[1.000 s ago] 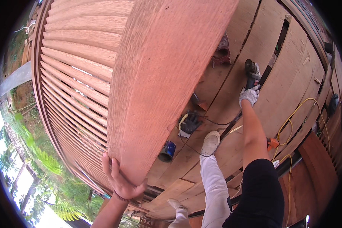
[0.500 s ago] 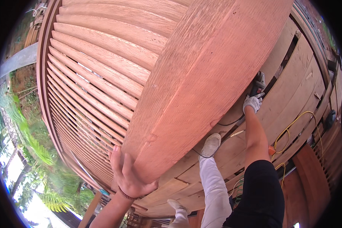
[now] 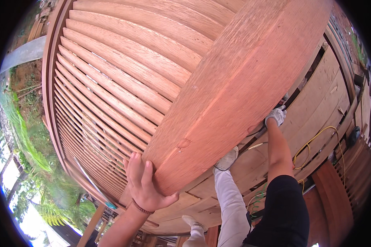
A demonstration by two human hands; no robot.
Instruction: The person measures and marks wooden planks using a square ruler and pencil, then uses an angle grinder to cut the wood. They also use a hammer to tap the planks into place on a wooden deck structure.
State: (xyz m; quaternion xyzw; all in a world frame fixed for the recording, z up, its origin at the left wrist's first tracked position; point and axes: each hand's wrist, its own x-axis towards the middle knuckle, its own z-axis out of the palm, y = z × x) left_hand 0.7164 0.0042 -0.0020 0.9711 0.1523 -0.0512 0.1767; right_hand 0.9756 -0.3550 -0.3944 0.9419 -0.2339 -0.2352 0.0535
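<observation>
A thick reddish-brown wooden beam (image 3: 235, 90) runs diagonally across the view, forming one side of a slatted wooden panel (image 3: 127, 57). My bare left hand (image 3: 146, 191), a beaded bracelet at its wrist, grips the beam near its lower end; the fingers reach over the edge towards the slats and the thumb lies along the near face. Beyond the beam on the right, my right hand (image 3: 276, 117) in a white glove is closed around a corded angle grinder (image 3: 285, 98). Most of the tool is hidden behind the beam.
Wooden boards with gaps make up the floor (image 3: 317, 99), where my shoe (image 3: 226, 159) stands beneath the beam. A yellow cable (image 3: 313, 142) loops over the boards at right. Curved brown planks (image 3: 332, 189) lie at lower right. Green plants (image 3: 33, 144) grow beyond the panel at left.
My right hand has shifted slightly lower with the angle grinder, which is now mostly covered by the beam. The beam and panel sit further right in view; my left hand stays on the beam.
</observation>
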